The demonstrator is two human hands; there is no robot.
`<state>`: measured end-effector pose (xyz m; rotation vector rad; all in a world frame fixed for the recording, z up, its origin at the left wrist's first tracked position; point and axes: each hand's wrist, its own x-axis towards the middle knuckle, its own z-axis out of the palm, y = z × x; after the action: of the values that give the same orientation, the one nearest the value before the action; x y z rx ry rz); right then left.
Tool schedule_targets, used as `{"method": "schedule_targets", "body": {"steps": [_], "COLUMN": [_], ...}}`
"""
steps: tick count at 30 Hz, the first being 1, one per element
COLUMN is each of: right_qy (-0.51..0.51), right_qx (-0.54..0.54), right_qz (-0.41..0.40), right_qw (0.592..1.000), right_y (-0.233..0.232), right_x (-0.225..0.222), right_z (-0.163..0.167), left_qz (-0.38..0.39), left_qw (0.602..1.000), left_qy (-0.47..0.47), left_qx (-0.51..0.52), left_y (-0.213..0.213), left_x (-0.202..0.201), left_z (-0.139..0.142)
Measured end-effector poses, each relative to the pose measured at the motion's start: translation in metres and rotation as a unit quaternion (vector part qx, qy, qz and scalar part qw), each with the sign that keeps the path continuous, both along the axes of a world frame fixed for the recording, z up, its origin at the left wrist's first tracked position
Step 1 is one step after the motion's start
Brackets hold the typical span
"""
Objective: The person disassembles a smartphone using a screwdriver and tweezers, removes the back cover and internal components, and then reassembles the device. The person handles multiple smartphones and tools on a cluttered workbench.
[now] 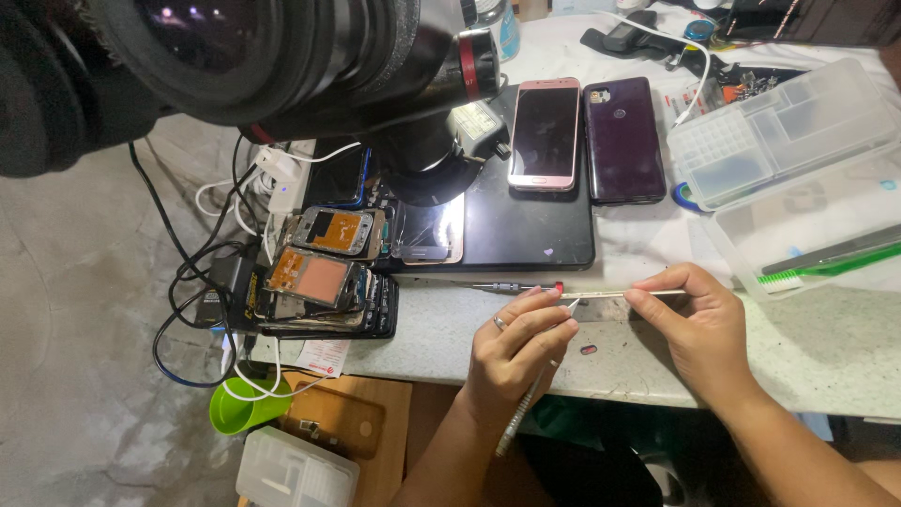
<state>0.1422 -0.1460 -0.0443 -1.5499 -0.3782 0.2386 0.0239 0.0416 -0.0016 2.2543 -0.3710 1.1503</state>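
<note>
Item: strip (pixel 624 295), thin, pale, narrow, held level above the front edge of the table (pixel 826 347), spanning between both hands.

Grip, right hand (pixel 699 324): thumb and forefinger pinched together on the strip's right end.

Grip, left hand (pixel 521 343): fingers closed round tweezers (pixel 530 394), held pen-fashion, shaft trailing down past the wrist; tip meets the strip's left end. A ring sits on one finger. Whether the left fingers also touch the strip, I cannot tell.

Handling, judged: the strip looks very light and flexible, likely to bend or kink if squeezed mid-length; it is best taken at the ends, by the edges, with light pressure. Tweezers appear slim, stiff metal.

Nearby:
- Screwdriver (pixel 516 286), red-tipped, lying on the table just behind the strip.
- Small dark part (pixel 588 350) on the table between the hands.
- Black mat (pixel 535 235) bearing a pink phone (pixel 544 134); a purple phone (pixel 623 141) just beside it.
- Stack of opened phones (pixel 324 282) at left, with tangled cables.
- Clear parts boxes (pixel 784 127) at right, one holding a green toothbrush (pixel 826 265).
- Microscope (pixel 282 56) overhead at top left.
- Green cup (pixel 239 406) below the table.
</note>
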Motion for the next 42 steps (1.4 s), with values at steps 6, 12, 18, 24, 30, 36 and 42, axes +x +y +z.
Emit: {"method": "schedule_targets", "body": {"steps": [6, 12, 18, 24, 30, 36, 42], "right_qy": [-0.003, 0.014, -0.006, -0.002, -0.005, -0.033, 0.022], "right_qx": [0.001, -0.001, -0.006, 0.002, 0.022, 0.002, 0.022], "right_qz": [0.004, -0.005, -0.012, -0.008, 0.008, 0.005, 0.008], "right_qw": [1.000, 1.000, 1.000, 1.000, 1.000, 0.999, 0.999], "right_y": [0.000, 0.002, 0.003, 0.002, 0.000, -0.002, -0.001], "right_x": [0.001, -0.001, -0.002, -0.003, -0.004, -0.004, -0.003], "right_z": [-0.001, 0.000, 0.001, 0.002, -0.001, -0.004, -0.003], "left_qz": [0.006, 0.014, 0.011, -0.026, -0.028, -0.055, -0.056], "left_qw": [0.999, 0.998, 0.999, 0.988, 0.955, 0.883, 0.957], "left_qy": [-0.004, 0.010, 0.016, 0.107, 0.240, 0.385, 0.245], "left_qx": [0.035, 0.056, 0.033, -0.105, -0.172, -0.264, -0.144], "left_y": [-0.001, -0.004, -0.004, 0.002, 0.009, 0.020, 0.013], "left_x": [-0.001, -0.003, 0.001, 0.004, 0.008, 0.020, 0.009], "left_z": [0.007, 0.014, 0.016, 0.024, 0.034, 0.040, 0.039]}}
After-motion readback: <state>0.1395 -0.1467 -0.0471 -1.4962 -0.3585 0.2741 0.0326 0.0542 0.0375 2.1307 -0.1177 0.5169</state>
